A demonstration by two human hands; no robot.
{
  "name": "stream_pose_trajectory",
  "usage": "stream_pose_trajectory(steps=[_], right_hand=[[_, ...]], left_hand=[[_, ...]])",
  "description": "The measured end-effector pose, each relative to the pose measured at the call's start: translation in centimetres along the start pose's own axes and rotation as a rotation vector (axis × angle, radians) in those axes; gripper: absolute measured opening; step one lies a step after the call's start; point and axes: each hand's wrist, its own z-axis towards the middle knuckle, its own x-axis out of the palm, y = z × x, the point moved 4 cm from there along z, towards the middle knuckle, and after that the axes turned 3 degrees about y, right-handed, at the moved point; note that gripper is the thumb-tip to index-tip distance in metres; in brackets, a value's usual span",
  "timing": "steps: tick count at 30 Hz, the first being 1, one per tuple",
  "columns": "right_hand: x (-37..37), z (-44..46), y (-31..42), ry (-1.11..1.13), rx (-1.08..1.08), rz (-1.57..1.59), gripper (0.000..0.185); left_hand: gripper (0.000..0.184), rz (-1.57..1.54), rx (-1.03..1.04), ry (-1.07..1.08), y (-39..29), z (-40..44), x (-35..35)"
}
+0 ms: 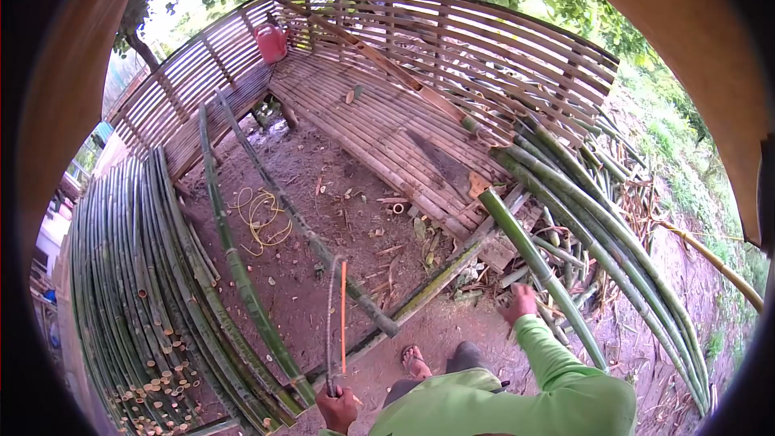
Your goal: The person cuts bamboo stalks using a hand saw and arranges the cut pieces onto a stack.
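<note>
My left hand, at the bottom centre, is closed around the handle of a bow saw. The saw stands roughly upright, with a thin grey frame and a straight orange blade. My right hand hangs beside a thick green bamboo pole, just to its left. Its fingers look loosely apart, with nothing visible in them. That pole slants from a bamboo bench down towards my right arm. In front of my feet, a long bamboo beam lies crosswise, and a thinner pole ends on it near the saw.
Many cut bamboo poles lie stacked on the left. A slatted bamboo bench holds a red watering can and a handsaw. Yellow cord lies coiled on the dirt. More long poles and offcuts lie right.
</note>
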Motion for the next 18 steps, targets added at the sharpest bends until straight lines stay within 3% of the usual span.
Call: stream_pose_trajectory(steps=[3,5,8,11,13,14,15,17,18], right_hand=[[-2.8,0.8,-11.1,0.014,0.513,-0.047,0.104],[-2.8,0.9,-15.3,0.137,0.617,-0.143,0.113],[-0.3,2.8,-20.4,0.251,0.584,-0.164,0.115],[-0.2,4.3,-22.8,0.258,0.598,-0.099,0.12],[1.3,6.5,-25.3,0.314,0.547,-0.06,0.121],[0.2,7.0,-24.1,0.357,0.616,-0.067,0.125],[0.3,7.1,-24.2,0.261,0.536,-0.131,0.106],[3.3,9.0,-28.6,0.286,0.377,-0.045,0.073],[2.5,9.9,-28.1,0.262,0.429,-0.162,0.056]], left_hand=[[0.019,0.217,0.052,-0.09,0.3,1.7,1.4],[0.017,0.385,-0.001,-0.105,1.0,4.1,2.4],[0.015,0.477,-0.202,0.026,-0.6,8.2,4.2],[0.013,0.677,-0.164,0.18,-1.5,10.8,7.2],[0.01,0.733,-0.135,0.268,1.5,11.9,8.6],[0.012,0.723,-0.179,0.213,-1.3,11.3,8.8],[0.015,0.734,-0.102,0.218,0.4,11.7,9.0],[0.014,0.72,-0.081,0.211,-2.2,11.3,10.0],[0.014,0.694,-0.096,0.212,-2.1,11.0,10.4]])
